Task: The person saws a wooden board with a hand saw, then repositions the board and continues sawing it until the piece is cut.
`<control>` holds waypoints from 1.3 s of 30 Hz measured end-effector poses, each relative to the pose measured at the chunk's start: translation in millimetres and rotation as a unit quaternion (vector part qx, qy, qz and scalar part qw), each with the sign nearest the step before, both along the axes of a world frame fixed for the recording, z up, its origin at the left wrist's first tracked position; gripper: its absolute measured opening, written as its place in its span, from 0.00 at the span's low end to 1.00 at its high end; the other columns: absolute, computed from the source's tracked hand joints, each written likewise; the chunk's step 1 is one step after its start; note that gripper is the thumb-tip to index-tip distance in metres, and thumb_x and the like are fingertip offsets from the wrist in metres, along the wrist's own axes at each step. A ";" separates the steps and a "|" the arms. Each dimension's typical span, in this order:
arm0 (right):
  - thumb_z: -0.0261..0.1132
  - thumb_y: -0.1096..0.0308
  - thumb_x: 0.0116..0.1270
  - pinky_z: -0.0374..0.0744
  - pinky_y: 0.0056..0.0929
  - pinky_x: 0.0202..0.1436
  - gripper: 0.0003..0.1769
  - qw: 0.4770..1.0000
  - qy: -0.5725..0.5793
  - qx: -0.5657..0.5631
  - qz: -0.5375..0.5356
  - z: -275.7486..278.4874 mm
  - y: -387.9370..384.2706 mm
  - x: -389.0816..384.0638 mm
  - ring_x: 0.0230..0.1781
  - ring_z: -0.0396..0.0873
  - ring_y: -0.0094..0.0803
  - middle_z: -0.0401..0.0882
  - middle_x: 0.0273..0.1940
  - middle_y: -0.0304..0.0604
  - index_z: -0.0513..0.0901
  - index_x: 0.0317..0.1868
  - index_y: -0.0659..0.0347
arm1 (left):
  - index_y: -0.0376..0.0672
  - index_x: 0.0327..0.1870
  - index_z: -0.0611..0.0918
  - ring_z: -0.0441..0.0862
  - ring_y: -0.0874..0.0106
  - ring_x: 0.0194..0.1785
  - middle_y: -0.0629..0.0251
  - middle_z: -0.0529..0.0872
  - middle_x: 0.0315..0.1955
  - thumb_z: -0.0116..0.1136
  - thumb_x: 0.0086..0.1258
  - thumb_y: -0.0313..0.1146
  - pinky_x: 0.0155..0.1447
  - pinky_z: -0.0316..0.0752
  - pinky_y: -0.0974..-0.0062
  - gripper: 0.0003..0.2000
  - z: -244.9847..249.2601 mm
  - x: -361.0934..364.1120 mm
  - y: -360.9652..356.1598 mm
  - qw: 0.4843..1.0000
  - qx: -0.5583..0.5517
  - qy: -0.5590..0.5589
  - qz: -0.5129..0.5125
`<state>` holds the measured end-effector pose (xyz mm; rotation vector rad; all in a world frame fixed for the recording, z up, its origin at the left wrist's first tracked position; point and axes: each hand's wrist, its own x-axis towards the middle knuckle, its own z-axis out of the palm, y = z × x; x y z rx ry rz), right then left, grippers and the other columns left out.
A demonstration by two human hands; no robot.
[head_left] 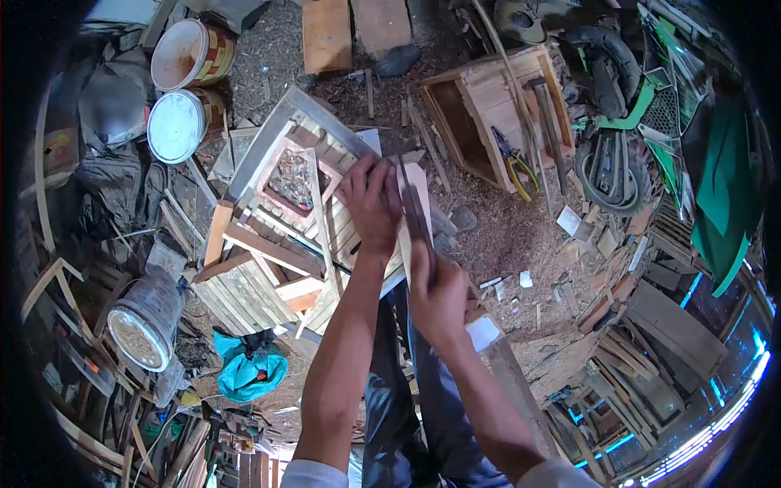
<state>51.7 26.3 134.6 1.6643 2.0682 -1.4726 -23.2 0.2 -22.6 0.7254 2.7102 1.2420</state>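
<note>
A pale wooden board (pixel 417 180) lies at the right edge of a slatted wooden work table (pixel 236 302). My left hand (pixel 374 203) grips and presses down on the board, its fingers bent together over the edge. My right hand (pixel 440 297) is closed round the near end of a handsaw, just to the right and nearer my body. The saw's long dark blade (pixel 412 199) shows almost edge-on and runs away from me along the board, beside my left fingers. Its teeth and most of its handle are hidden.
On the table are a small wooden frame (pixel 281 213) and loose strips. Beyond stands a wooden box (pixel 488 114) with pliers (pixel 521 171) on it. Buckets (pixel 179 126) stand at left, a teal bag (pixel 248 368) lies below, and motorcycle parts (pixel 614 171) sit at right. Shavings cover the floor.
</note>
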 end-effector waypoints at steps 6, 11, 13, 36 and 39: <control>0.55 0.65 0.69 0.74 0.42 0.23 0.14 0.995 -0.044 -0.078 -0.033 82.3 -45.2 73.9 0.25 0.80 0.55 0.75 0.23 0.63 0.80 0.36 0.70 | 0.43 0.42 0.81 0.71 0.59 0.51 0.59 0.78 0.45 0.58 0.64 0.28 0.57 0.62 0.61 0.07 -0.9 -0.4 -4.6 1.000 -0.007 0.012 -0.007; 0.56 0.66 0.70 0.72 0.39 0.20 0.14 1.000 -0.019 -0.018 0.012 30.9 -37.3 45.5 0.17 0.79 0.50 0.73 0.16 0.59 0.80 0.35 0.69 | 0.41 0.42 0.81 0.71 0.60 0.51 0.59 0.77 0.45 0.57 0.65 0.27 0.57 0.61 0.61 0.07 -0.4 -1.1 -1.9 1.000 0.003 0.005 -0.009; 0.56 0.65 0.70 0.71 0.39 0.19 0.16 0.998 -0.050 -0.025 0.010 33.0 -29.7 44.7 0.16 0.79 0.49 0.72 0.15 0.58 0.78 0.30 0.69 | 0.40 0.42 0.81 0.71 0.60 0.51 0.58 0.77 0.45 0.57 0.65 0.27 0.58 0.61 0.61 0.07 3.8 0.5 -3.4 1.000 0.001 0.005 0.000; 0.53 0.67 0.71 0.74 0.42 0.24 0.14 1.000 0.010 -0.021 -0.002 64.8 -12.9 42.6 0.22 0.78 0.58 0.76 0.20 0.60 0.79 0.35 0.71 | 0.42 0.41 0.81 0.72 0.59 0.52 0.59 0.77 0.45 0.59 0.62 0.27 0.57 0.63 0.61 0.07 -1.8 2.6 -0.6 1.000 -0.009 0.014 -0.007; 0.49 0.63 0.74 0.64 0.29 0.22 0.20 0.987 -0.071 -0.137 -0.043 95.1 -25.3 64.7 0.21 0.65 0.20 0.67 0.18 0.37 0.73 0.25 0.68 | 0.42 0.43 0.80 0.71 0.57 0.52 0.56 0.76 0.47 0.58 0.63 0.27 0.58 0.62 0.59 0.08 -3.5 1.7 -4.4 1.000 0.004 -0.006 -0.011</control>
